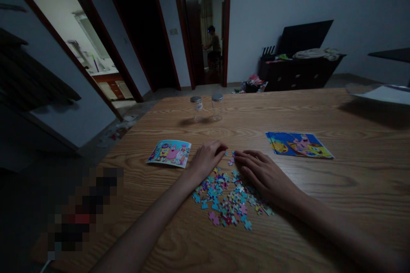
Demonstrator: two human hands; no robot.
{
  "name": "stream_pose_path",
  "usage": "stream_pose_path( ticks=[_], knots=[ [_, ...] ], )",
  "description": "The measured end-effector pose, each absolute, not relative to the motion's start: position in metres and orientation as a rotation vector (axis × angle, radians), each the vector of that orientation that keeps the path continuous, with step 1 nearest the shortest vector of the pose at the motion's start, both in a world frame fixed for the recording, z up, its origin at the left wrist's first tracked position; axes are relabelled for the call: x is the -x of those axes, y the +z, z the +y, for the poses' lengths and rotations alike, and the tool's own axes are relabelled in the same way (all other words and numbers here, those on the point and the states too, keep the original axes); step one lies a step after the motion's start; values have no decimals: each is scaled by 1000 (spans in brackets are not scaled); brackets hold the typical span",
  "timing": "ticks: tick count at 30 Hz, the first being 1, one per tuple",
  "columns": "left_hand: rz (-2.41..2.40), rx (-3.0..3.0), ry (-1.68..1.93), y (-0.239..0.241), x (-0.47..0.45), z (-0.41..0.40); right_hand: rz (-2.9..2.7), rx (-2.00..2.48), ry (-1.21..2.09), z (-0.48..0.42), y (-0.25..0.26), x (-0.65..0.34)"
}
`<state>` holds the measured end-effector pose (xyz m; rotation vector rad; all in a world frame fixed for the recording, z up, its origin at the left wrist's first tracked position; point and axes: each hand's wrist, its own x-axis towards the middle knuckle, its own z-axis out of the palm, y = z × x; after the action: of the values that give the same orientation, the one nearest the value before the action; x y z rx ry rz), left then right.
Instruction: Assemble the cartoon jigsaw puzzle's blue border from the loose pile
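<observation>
A loose pile of small jigsaw puzzle pieces (235, 198), mostly light blue, pink and yellow, lies on the table between my forearms. At the pile's far left side is my left hand (208, 155), its fingers curled down and closed towards the thumb. A small blue piece shows right at its fingertips; whether it is gripped I cannot make out. My right hand (259, 168) rests palm down over the pile's right side, fingers stretched out. Its fingertips reach a few pieces (231, 161) lying between the two hands, and the palm covers part of the pile.
A cartoon picture card (169, 153) lies left of my hands, and a blue cartoon sheet (299, 145) to the right. Two clear jars with metal lids (217, 106) stand farther back on the wooden table (352, 204). A person (214, 45) sits beyond the doorway.
</observation>
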<state>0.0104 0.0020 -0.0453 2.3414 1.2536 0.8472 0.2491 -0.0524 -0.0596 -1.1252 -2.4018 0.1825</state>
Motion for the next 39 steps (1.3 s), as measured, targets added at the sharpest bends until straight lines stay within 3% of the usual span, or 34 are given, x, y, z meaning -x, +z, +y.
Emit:
stream_pose_path(
  ticks=[16,39],
  knots=[
    [1098,-2904,461,-30,16,-10,-2383,1114,204,-54,-56,-249],
    [1188,-3051,199,-19,8,-22,-2363,1135,139,-52,-56,-255]
  ],
)
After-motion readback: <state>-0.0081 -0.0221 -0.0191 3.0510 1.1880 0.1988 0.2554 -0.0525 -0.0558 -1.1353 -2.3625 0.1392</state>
